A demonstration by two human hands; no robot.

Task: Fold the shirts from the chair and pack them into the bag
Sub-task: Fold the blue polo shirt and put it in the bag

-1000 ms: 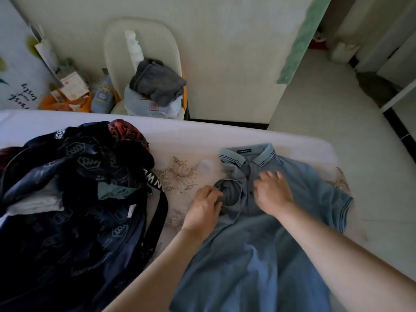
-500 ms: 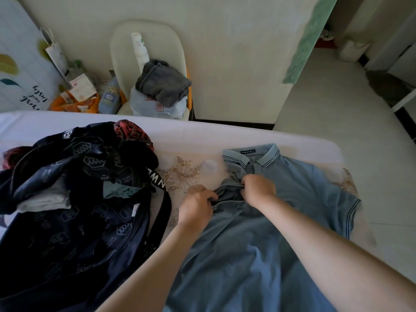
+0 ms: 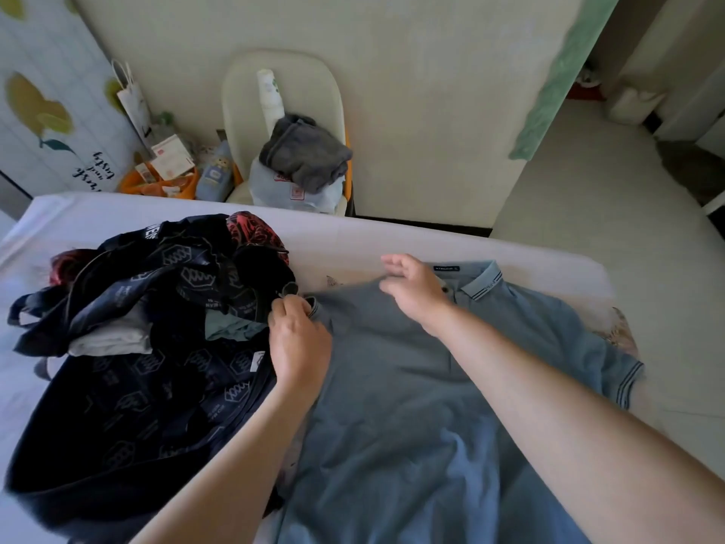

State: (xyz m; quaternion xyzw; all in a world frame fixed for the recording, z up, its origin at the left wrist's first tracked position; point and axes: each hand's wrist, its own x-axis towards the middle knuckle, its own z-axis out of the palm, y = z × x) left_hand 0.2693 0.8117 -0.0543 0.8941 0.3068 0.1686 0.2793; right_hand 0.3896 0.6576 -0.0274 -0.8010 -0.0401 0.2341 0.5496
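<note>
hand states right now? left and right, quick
Left hand: pinching the blue shirt by its sleeve hem.
Right hand: at the shirt's shoulder, fingers loosely spread; whether it grips cannot be told.
</note>
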